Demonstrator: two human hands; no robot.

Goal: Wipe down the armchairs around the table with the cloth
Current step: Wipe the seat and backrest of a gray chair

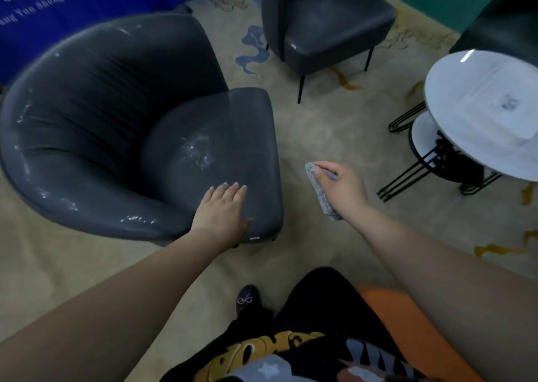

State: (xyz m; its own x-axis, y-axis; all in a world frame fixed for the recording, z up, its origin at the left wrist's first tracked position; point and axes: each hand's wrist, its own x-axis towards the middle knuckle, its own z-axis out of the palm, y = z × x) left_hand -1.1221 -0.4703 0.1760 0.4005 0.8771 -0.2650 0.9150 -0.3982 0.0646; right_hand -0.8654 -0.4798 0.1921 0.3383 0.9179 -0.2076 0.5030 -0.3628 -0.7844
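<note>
Gripped in the right hand (pixel 337 183), the crumpled grey cloth (pixel 321 191) hangs over the beige patterned carpet (pixel 334 125), just beside the seat of the near dark grey leather tub armchair (pixel 96 137) and touching nothing, while the left hand (pixel 222 207) lies flat with straight fingers on that seat's front corner. Judging from the head view, the wiping is far from done: whitish smears show on this chair's seat and rim, and the second dark grey armchair (pixel 329 23) beyond, near the round white table (pixel 477 113), looks dusty too.
</note>
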